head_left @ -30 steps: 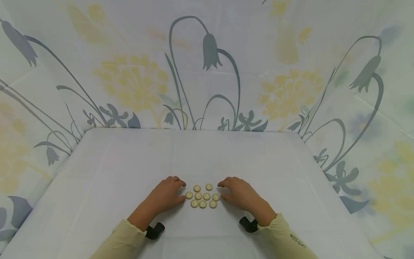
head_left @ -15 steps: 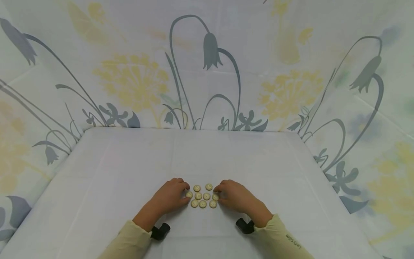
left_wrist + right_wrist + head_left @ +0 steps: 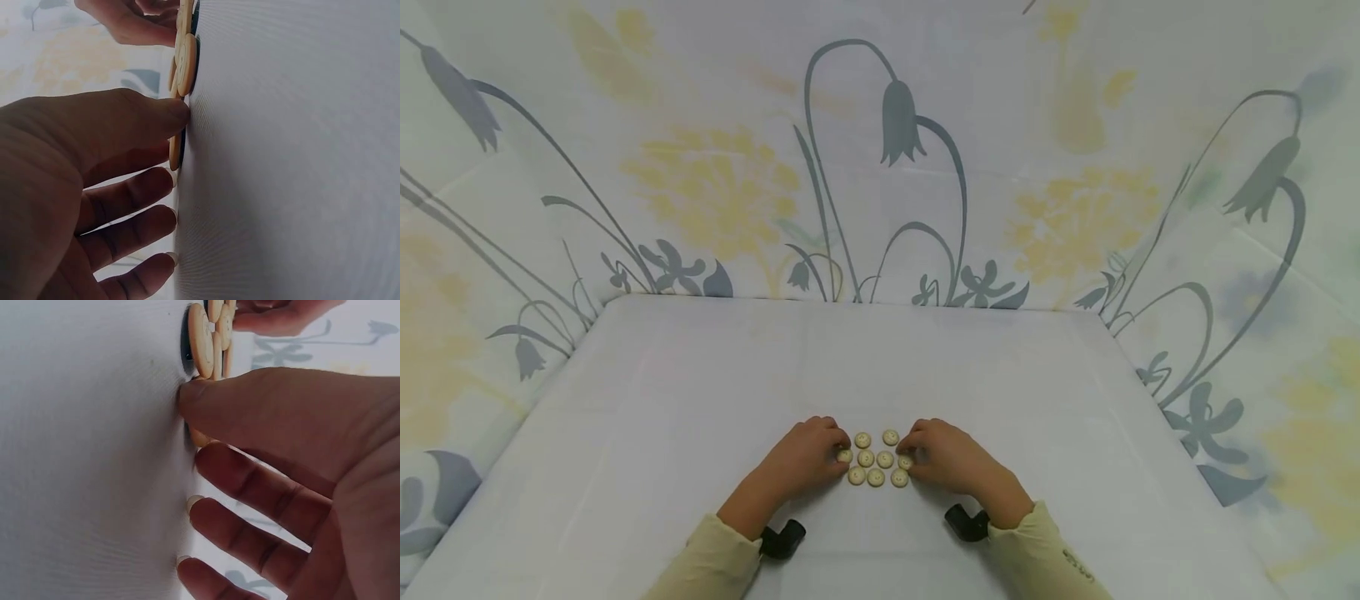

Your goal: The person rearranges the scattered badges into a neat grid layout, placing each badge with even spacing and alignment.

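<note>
Several round cream buttons lie flat in a loose cluster on the white cloth. My left hand (image 3: 808,454) pinches the leftmost button (image 3: 845,457) between thumb and index finger; in the left wrist view the thumb covers part of that button (image 3: 175,153). On the opposite side, my right hand (image 3: 951,458) pinches the rightmost button (image 3: 905,461) the same way, its thumb hiding most of it in the right wrist view. Between the hands are a middle button (image 3: 885,459), a back button (image 3: 862,440) and a front button (image 3: 876,477), among others.
A white cloth (image 3: 880,358) covers the table, whose far edge meets a flower-printed curtain (image 3: 730,192). Black wrist cameras, one by the left cuff (image 3: 783,539) and one by the right cuff (image 3: 966,523), sit close over the cloth.
Both hands have moved inward, from beside the cluster to its outer buttons, and the fingers have closed around these. The buttons keep their arrangement; the head view has shifted slightly.
</note>
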Demonstrator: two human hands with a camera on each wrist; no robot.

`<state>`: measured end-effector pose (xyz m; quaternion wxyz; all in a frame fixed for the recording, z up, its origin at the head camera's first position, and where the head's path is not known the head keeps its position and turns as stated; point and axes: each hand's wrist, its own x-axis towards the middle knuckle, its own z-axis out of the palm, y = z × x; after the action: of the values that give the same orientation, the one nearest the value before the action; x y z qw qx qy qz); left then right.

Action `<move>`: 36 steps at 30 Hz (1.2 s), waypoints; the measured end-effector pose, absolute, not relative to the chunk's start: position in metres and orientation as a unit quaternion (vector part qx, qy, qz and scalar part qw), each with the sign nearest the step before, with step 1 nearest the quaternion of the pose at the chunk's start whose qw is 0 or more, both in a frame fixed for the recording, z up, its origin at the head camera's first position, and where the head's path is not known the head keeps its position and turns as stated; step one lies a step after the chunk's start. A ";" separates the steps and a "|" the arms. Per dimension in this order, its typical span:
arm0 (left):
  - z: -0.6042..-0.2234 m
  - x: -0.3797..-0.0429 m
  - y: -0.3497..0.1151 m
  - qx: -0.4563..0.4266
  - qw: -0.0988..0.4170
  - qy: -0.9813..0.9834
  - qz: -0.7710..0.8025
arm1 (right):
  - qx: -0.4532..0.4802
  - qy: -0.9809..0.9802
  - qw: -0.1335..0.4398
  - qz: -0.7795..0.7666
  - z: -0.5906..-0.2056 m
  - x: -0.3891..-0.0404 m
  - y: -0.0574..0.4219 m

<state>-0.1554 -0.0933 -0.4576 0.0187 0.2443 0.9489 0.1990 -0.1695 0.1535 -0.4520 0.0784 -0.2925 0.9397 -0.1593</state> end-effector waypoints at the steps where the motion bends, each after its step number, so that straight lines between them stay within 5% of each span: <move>1: -0.457 -0.156 -0.093 0.244 0.019 0.949 0.197 | -0.291 0.940 0.079 -0.160 -0.452 -0.169 0.154; 36: -0.464 -0.158 -0.094 0.244 0.049 0.941 0.230 | -0.293 0.940 0.024 -0.171 -0.446 -0.174 0.163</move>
<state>-0.1581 -0.0938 -0.4643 0.0488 0.2437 0.9409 0.2303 -0.1740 0.1631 -0.4463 0.0236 -0.2933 0.9402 -0.1713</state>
